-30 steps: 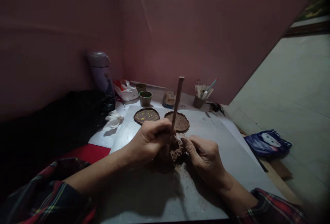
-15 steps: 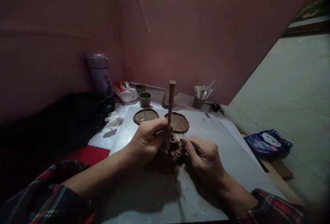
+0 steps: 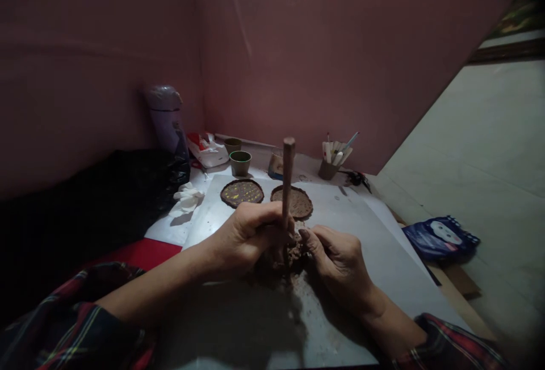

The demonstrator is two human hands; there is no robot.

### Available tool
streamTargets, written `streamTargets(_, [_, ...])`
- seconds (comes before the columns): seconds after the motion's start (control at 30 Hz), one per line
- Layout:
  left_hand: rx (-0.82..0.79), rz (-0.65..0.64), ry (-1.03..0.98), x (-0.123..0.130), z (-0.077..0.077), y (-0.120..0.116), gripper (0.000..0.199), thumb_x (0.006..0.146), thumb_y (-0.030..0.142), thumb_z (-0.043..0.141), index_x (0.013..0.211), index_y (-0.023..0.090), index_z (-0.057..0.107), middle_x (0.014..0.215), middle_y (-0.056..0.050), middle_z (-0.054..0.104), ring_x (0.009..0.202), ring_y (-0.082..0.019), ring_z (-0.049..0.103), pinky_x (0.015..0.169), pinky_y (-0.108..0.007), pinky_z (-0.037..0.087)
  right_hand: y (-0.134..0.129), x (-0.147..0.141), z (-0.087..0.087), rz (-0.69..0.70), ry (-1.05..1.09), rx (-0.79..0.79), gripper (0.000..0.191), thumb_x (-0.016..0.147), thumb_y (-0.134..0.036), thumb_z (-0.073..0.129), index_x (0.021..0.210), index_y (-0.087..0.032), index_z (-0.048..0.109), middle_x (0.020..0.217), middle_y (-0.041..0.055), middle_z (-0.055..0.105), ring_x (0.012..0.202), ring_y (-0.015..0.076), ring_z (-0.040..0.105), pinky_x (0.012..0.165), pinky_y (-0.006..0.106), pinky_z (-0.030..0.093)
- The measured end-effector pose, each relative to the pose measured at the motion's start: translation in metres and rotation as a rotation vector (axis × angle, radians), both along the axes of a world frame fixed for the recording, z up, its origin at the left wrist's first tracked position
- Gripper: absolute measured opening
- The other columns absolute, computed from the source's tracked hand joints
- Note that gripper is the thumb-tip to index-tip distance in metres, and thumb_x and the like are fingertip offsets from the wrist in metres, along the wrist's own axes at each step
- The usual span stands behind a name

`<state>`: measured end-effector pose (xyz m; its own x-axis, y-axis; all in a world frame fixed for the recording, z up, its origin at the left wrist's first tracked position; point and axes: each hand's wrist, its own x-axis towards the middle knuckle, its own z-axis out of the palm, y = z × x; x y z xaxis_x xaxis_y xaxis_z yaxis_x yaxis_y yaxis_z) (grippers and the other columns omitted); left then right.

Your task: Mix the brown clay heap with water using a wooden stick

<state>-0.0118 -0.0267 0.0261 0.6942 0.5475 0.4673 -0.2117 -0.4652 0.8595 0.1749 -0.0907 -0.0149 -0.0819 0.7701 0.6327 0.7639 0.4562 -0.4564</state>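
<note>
Left hand [image 3: 249, 236] grips upright stick [image 3: 288, 174]

Brown stick [image 3: 288, 174]: straight, faceted, blunt-topped and nearly upright, the lower length partly covered by the left hand [image 3: 253, 236]; its tip is hard to make out beside the clump. Brown clump [image 3: 294, 253]: crumbly, rough and irregular, situated between the left hand and right hand [image 3: 338, 253], its left portion shadowed.
</note>
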Motion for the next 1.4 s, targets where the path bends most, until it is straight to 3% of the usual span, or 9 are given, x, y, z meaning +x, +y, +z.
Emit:
streamTargets(0.07, [-0.052,0.025,-0.039,-0.0039,0.004,0.0006,0.008,0.086,0.018,0.053,0.082,0.014,0.058,0.071,-0.003,0.06,0.053,-0.01,0.057,0.05,-0.021,0.047,0.0004,0.0002,0.0,0.001,-0.002,0.005,0.032,0.092,-0.022,0.048,0.061,-0.017,0.051,0.055,-0.002,0.046,0.05,0.0095,0.041,0.051,0.023,0.033])
streamTargets(0.2, [-0.04,0.106,-0.098,-0.0049,0.006,0.0039,0.01,0.086,0.023,0.056,0.082,0.014,0.058,0.07,-0.003,0.06,0.055,-0.011,0.058,0.051,-0.022,0.049,-0.0004,0.0004,0.0003,0.005,-0.002,0.0,0.033,0.092,-0.022,0.047,0.06,-0.018,0.05,0.054,-0.0022,0.045,0.05,0.0097,0.041,0.05,0.023,0.033])
streamTargets(0.4, [0.092,0.077,0.06,0.001,0.0005,0.0034,0.011,0.086,0.017,0.052,0.08,0.013,0.06,0.075,-0.004,0.061,0.065,-0.011,0.058,0.06,-0.021,0.048,-0.0017,-0.0007,0.0007,0.004,0.006,0.006,0.032,0.092,-0.022,0.047,0.061,-0.017,0.053,0.054,-0.0018,0.048,0.049,0.0098,0.043,0.05,0.023,0.033])
streamTargets(0.6, [-0.048,0.129,-0.057,-0.0029,0.0056,0.0004,0.008,0.087,0.021,0.053,0.083,0.015,0.057,0.071,-0.002,0.06,0.054,-0.009,0.055,0.05,-0.019,0.046,-0.0022,0.0006,0.0005,0.005,0.004,-0.004,0.032,0.092,-0.022,0.048,0.06,-0.017,0.052,0.054,-0.0021,0.046,0.049,0.0095,0.041,0.05,0.023,0.033])
streamTargets(0.9, [0.253,0.198,0.153,-0.0027,0.0022,0.0051,0.011,0.087,0.013,0.048,0.08,0.015,0.057,0.066,0.002,0.053,0.055,-0.007,0.05,0.051,-0.017,0.041,-0.0015,-0.0007,0.0019,0.012,0.003,0.011,0.03,0.091,-0.019,0.047,0.063,-0.017,0.054,0.054,-0.0022,0.048,0.049,0.0093,0.043,0.05,0.023,0.034])
streamTargets(1.13, [-0.085,0.128,0.095,-0.0016,0.001,0.0037,0.008,0.086,0.019,0.052,0.078,0.016,0.053,0.064,0.002,0.054,0.046,-0.007,0.049,0.042,-0.018,0.039,-0.0015,-0.0004,0.001,0.013,0.0,0.01,0.032,0.092,-0.022,0.047,0.061,-0.018,0.053,0.054,-0.0018,0.047,0.05,0.0101,0.043,0.05,0.023,0.034])
streamTargets(1.4, [-0.036,0.134,0.016,-0.0015,0.0026,-0.0005,0.013,0.088,0.021,0.051,0.079,0.014,0.057,0.07,-0.001,0.058,0.057,-0.008,0.054,0.052,-0.019,0.046,-0.0013,-0.0001,0.0009,0.004,-0.003,-0.011,0.032,0.092,-0.021,0.047,0.061,-0.017,0.053,0.054,-0.0014,0.047,0.049,0.0102,0.042,0.051,0.024,0.033])
